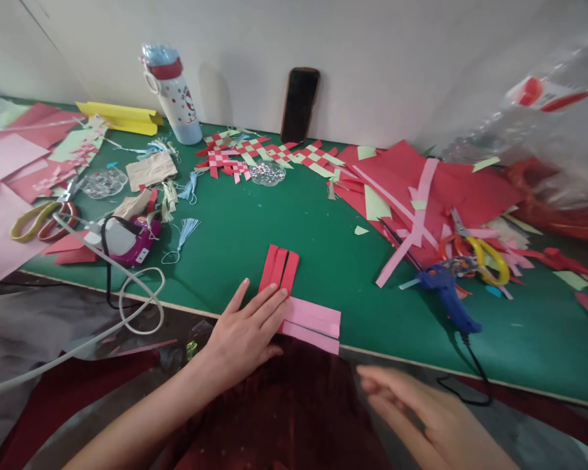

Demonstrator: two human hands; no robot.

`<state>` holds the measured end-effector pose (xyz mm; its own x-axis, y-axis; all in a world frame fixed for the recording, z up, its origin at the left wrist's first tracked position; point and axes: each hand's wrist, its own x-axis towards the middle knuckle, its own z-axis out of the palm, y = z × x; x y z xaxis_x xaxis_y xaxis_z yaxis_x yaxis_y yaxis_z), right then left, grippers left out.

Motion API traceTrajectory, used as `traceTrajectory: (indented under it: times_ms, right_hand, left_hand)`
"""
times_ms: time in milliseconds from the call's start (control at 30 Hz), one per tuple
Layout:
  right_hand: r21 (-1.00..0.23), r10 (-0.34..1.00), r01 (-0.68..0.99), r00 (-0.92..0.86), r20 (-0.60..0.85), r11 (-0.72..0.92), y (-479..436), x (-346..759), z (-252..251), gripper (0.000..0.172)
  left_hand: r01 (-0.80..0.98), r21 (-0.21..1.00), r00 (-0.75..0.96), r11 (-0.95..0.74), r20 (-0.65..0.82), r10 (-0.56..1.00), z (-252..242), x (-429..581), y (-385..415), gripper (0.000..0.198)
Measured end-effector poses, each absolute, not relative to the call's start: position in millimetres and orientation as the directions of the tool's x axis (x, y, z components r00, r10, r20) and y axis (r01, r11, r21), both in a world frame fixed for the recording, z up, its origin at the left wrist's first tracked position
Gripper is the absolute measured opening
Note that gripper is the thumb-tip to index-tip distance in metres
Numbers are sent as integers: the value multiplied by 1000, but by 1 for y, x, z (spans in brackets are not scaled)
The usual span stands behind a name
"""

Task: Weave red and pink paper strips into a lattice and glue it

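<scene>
My left hand (249, 323) lies flat with fingers spread, pressing red paper strips (279, 264) onto the green table near its front edge. Pink paper strips (318, 316) stick out to the right from under the fingers, at an angle to the red ones. Where the two colours meet is partly hidden by the hand. Off to the right, my right hand (411, 405) hovers in front of the table edge, away from the paper. Its fingers are loosely bent and apart from one another, with nothing visible in them.
A blue glue gun (448, 297) and yellow-orange scissors (490, 258) lie at right beside red paper sheets (396, 176). Woven paper pieces (279, 153), a phone (300, 104) and a bottle (179, 104) stand at the back. A white cable (142, 281) crosses the left edge.
</scene>
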<state>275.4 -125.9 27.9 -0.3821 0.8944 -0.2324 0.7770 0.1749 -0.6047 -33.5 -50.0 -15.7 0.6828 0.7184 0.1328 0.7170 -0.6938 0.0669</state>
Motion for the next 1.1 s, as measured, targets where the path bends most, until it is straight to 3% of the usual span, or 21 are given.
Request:
traceTrajectory:
  times_ms: [67, 133, 233, 400, 500, 700, 933, 1100]
  right_hand:
    - [-548, 932, 774, -360, 30, 316, -107, 255, 35, 25]
    - [-453, 884, 759, -400, 241, 467, -90, 237, 34, 23]
    - [-304, 789, 737, -495, 364, 603, -72, 211, 23, 28]
    - [-137, 753, 751, -599, 270, 646, -62, 181, 2, 57]
    - [-93, 765, 770, -597, 241, 631, -63, 178, -10, 58]
    - [-66, 778, 785, -593, 205, 616, -66, 183, -18, 53]
    - [-72, 771, 781, -592, 234, 621, -57, 170, -7, 71]
    - [-65, 768, 772, -615, 177, 633, -57, 163, -18, 78]
  left_hand:
    - [718, 92, 677, -690, 133, 723, -15, -29, -47, 62]
    - [724, 128, 666, -678, 125, 735, -13, -27, -45, 59]
    - [709, 165, 676, -685, 114, 728, -10, -31, -45, 64]
    - [731, 140, 655, -668, 131, 744, -5, -50, -47, 78]
    - [787, 123, 590, -605, 140, 795, -7, -57, -49, 79]
    - [760, 106, 624, -642, 160, 765, -17, -50, -53, 71]
    - [746, 19, 657, -666, 138, 741, -16, -41, -55, 70]
    - [752, 67, 647, -655, 109, 754, -18, -37, -57, 65]
